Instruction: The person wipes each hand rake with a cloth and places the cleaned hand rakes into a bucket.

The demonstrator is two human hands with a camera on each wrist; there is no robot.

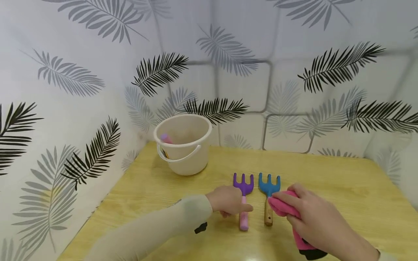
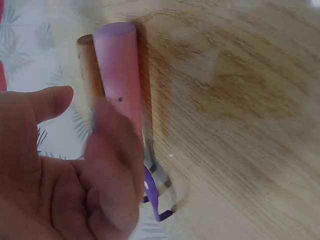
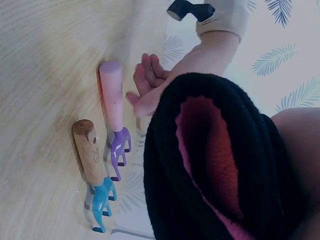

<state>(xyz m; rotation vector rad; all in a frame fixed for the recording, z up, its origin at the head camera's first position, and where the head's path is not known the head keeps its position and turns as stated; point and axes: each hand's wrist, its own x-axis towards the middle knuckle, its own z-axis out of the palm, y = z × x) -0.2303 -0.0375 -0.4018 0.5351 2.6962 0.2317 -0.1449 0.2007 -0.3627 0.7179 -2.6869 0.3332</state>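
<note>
Leaf-print wall point(image 1: 228, 43) is backing a yellowish counter point(image 1: 333, 177). Bucket point(image 1: 192, 159) is standing upright near the wall, holding a pink tool point(image 1: 166, 138). Purple fork point(image 1: 243, 200) and blue fork point(image 1: 268, 203) are lying side by side, handles pointing away from the wall, probably for easy reach. Left hand point(image 1: 228, 200) is hanging by the purple fork's handle, fingers bending loosely, apparently holding nothing; contact isn't showing clearly. Right hand point(image 1: 315, 215) is gripping a pink glove point(image 1: 280, 208), fingers curling round it, likely leaving its cuff point(image 1: 312, 253) gaping.

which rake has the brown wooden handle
The blue-headed rake, nearer the right hand; the purple-headed rake beside it has a pink handle instead.
</note>
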